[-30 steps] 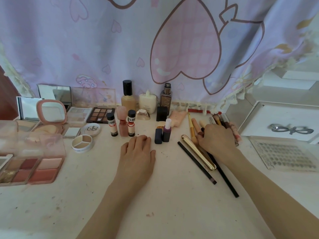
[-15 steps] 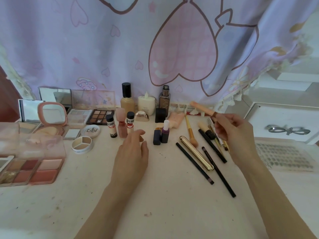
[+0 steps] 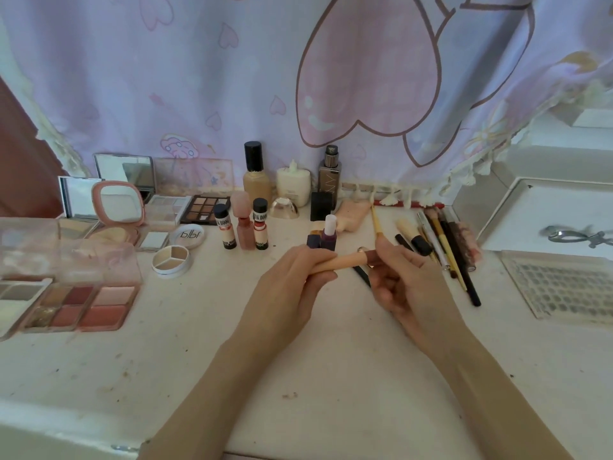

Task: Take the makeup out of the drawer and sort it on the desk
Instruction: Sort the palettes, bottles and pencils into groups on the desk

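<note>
A peach-coloured stick (image 3: 341,261) with a brown end is held level above the middle of the desk (image 3: 331,376). My left hand (image 3: 292,283) grips its left end and my right hand (image 3: 404,280) pinches its brown right end. Behind the hands lie several brushes and pencils (image 3: 444,240) in a row. Small dark bottles (image 3: 323,239) stand just beyond my left fingers. Palettes (image 3: 76,307) and compacts (image 3: 117,207) fill the left side. The drawer is not in view.
Foundation bottles (image 3: 257,175) stand at the back against a pink curtain (image 3: 298,78). A round three-part pot (image 3: 171,259) sits left of centre. A clear lash tray (image 3: 560,287) and a white box holding a metal curler (image 3: 570,234) are at the right.
My right hand picked the peach stick out of the brush row and brought it to the centre. My left hand rose from the desk and took hold of its other end.
</note>
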Demonstrator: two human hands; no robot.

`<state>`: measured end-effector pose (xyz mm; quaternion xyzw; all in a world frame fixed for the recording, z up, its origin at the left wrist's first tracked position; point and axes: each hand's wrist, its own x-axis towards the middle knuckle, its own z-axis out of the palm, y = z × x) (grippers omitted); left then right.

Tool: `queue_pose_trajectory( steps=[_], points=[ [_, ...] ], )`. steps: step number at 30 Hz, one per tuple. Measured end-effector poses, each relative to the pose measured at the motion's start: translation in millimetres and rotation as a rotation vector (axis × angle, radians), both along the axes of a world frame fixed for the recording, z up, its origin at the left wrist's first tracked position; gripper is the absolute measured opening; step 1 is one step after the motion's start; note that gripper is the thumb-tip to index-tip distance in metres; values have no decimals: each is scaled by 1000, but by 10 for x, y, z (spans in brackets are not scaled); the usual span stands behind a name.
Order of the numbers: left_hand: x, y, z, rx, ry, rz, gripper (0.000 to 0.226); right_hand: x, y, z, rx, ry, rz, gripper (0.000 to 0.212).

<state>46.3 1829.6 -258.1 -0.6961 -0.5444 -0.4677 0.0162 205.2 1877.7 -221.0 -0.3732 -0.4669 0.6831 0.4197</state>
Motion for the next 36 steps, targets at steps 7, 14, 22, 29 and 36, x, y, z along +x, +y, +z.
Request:
queue_pose_trajectory(
  steps=[7, 14, 22, 29, 36],
  points=[
    [-4, -47, 26, -136, -103, 56, 29, 7, -21, -38, 107, -21, 67, 26],
    [8, -69, 22, -202, -122, 24, 19, 39, 5, -51, 102, -16, 50, 28],
    [-37, -41, 22, -357, -63, 30, 18, 36, 18, -53, 90, 49, 51, 15],
    [-6, -53, 41, -394, -52, -38, 9, 16, 10, -66, 166, 27, 5, 21],
    [-29, -38, 42, -374, 48, -41, 24, 2, -2, -90, 258, -16, 1, 12]
  ],
)
